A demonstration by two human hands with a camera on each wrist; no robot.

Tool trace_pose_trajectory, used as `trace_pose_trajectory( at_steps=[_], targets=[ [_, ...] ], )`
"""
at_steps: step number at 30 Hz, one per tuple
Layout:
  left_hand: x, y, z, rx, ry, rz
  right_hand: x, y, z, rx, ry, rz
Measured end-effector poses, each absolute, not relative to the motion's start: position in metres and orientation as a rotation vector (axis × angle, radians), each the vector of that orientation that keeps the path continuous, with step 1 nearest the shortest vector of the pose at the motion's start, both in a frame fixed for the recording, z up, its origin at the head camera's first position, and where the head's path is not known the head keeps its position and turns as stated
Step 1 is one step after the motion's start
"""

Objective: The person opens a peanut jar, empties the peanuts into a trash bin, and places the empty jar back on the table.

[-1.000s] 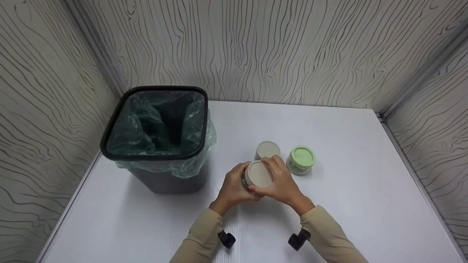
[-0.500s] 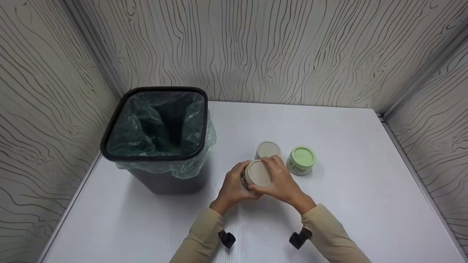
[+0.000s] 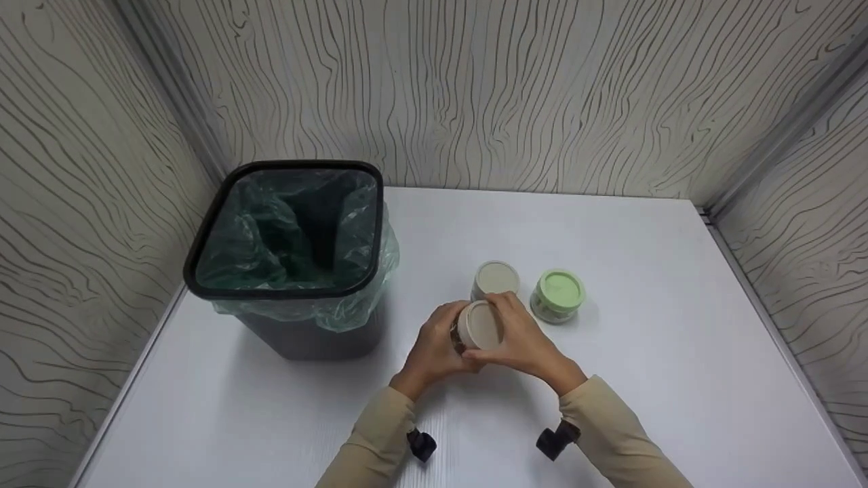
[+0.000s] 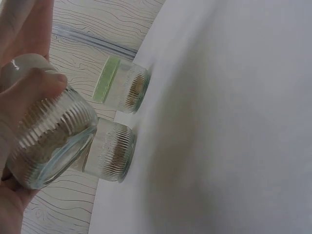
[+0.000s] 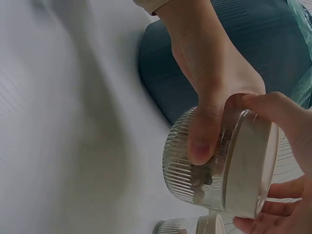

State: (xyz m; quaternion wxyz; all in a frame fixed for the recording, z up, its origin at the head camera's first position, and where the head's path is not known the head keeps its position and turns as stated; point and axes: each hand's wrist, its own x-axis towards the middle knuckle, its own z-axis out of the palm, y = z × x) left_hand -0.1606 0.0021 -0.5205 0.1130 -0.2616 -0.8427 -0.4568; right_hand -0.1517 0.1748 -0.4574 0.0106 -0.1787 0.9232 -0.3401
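Observation:
A ribbed glass jar (image 5: 178,168) with a cream lid (image 3: 483,325) is held tilted above the table between both hands. My left hand (image 3: 434,344) grips its glass body, thumb pressed along the ribs in the right wrist view. My right hand (image 3: 527,344) has its fingers and thumb around the rim of the lid. Small brownish pieces show through the glass; what they are I cannot tell. The lid sits on the jar. Just beyond the hands stand a second cream-lidded jar (image 3: 497,278) and a green-lidded jar (image 4: 122,85), both upright on the table.
A dark bin (image 3: 332,335) with a black rim and a green plastic liner (image 3: 359,308) stands left of the hands. Wood-patterned panels (image 3: 447,95) enclose the white table (image 3: 678,325) at the back and sides.
Both hands keep hold of the jar and its lid. The held jar has shifted and tilted very slightly; the bin and the two standing jars have stayed put.

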Motion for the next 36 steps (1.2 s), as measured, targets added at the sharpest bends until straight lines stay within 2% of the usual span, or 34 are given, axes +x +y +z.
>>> trace_pose_trajectory(
  at_steps=[9, 15, 19, 29, 36],
  targets=[
    [-0.1602, 0.0030, -0.5233, -0.795, -2.458, -1.224, -0.1539, 0.1691, -0.4590, -0.342, 2.879, -1.031],
    [-0.1600, 0.0029, -0.5234, -0.779, -2.464, -1.210, -0.1553, 0.1676, -0.4595, -0.340, 2.878, -1.065],
    [-0.1591, 0.0028, -0.5234, -0.767, -2.476, -1.219, -0.1545, 0.1691, -0.4603, -0.411, 2.902, -1.041],
    [-0.1582, 0.0022, -0.5235, -0.755, -2.526, -1.240, -0.1551, 0.1747, -0.4579, -0.835, 2.874, -0.950],
    [-0.1571, 0.0023, -0.5227, -0.750, -2.529, -1.248, -0.1537, 0.1747, -0.4584, -0.843, 2.853, -0.930]
  ],
)
